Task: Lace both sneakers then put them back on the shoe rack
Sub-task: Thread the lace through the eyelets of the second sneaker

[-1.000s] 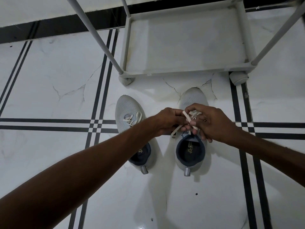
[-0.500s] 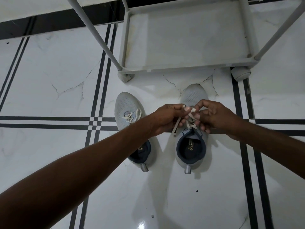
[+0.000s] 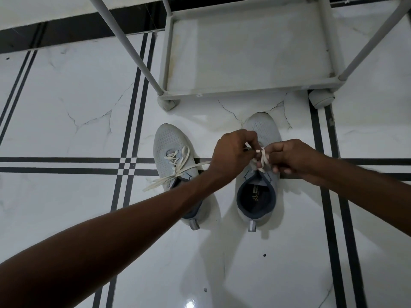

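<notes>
Two light grey sneakers stand side by side on the white tiled floor, toes toward the rack. The left sneaker has a cream lace threaded through its eyelets, with loose ends trailing over its sides. Over the tongue of the right sneaker, my left hand and my right hand each pinch part of that shoe's cream lace, which crosses between my fingertips. My left forearm covers the heel side of the left sneaker.
The grey shoe rack stands just beyond the toes, its bottom shelf bare, with slanted poles rising left and right. A round foot sits at its front right corner. Black stripes cross the floor tiles.
My hands have shifted slightly toward the toe of the right sneaker while working its lace. The left sneaker's lace ends now lie spread wider over its sides.
</notes>
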The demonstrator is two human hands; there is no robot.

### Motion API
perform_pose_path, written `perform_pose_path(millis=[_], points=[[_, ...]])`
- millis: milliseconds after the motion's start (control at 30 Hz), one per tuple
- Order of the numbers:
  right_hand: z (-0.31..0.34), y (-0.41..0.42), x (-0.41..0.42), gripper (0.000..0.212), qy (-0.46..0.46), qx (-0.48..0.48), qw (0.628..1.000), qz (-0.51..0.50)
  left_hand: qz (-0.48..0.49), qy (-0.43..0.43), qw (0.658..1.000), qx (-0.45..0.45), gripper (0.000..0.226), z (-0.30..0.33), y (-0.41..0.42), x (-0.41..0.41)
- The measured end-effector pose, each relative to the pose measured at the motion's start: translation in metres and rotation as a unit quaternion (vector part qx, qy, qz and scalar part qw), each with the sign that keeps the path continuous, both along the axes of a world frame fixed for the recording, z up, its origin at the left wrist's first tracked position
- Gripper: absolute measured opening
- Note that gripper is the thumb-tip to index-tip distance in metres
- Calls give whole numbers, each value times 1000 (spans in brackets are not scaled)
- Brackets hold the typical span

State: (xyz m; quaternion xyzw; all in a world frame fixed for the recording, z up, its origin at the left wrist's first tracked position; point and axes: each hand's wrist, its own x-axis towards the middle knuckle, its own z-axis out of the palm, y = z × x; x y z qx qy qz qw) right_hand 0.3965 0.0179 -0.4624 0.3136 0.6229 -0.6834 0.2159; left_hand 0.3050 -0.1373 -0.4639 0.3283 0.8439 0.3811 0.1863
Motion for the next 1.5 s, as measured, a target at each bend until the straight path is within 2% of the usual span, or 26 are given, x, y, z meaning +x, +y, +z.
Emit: perform_pose_path(millis=[100,167,200,300,367,433,500,600,700,767,900,1067,1100,1167,1200,1267,1400,1500], points=[[-11,10,6,7,33,159,986,-25,-19,-66,997,-25,20,0,-17,-8],[-18,24,13,1,61,301,952,10,-64,-90,991,-68,19,-4,-42,-16],[-21,28,18,2,55,326,943,28,-77,-106,987,-97,18,-7,-54,-17],[-32,24,28,8,26,315,946,75,-102,-166,965,-179,17,-13,-62,-18],[-32,23,25,6,40,347,933,88,-80,-216,956,-181,18,-13,-56,-22],[-22,30,20,3,71,355,930,64,-4,-251,958,-140,19,-9,-54,-29],[-14,37,16,1,101,325,940,34,75,-282,953,-87,16,-7,-57,-34],[-8,30,10,6,113,250,961,29,119,-291,948,-57,19,-4,-56,-26],[-12,17,9,13,71,169,983,24,136,-260,954,-58,19,-7,-51,-15],[-16,12,8,20,28,115,993,-15,161,-273,948,-40,18,-11,-50,-11],[-25,7,2,30,-19,88,994,-63,175,-388,905,13,15,-7,-45,-7],[-28,-6,-8,21,9,195,979,-61,109,-556,822,62,15,-3,-39,-5],[-28,-7,-10,19,4,169,982,-83,102,-580,806,64,16,-2,-38,-5],[-24,-7,-16,17,-22,3,989,-144,100,-610,784,62,20,-2,-37,-6],[-22,-6,-18,17,-34,-86,982,-164,100,-620,776,57,20,-3,-37,-6],[-22,-2,-21,17,-44,-187,965,-177,94,-627,772,47,20,-5,-37,-4],[-21,6,-23,21,-70,-259,950,-163,72,-610,788,40,29,-11,-39,3],[-21,11,-22,24,-91,-299,937,-155,70,-619,781,46,30,-10,-41,1]])
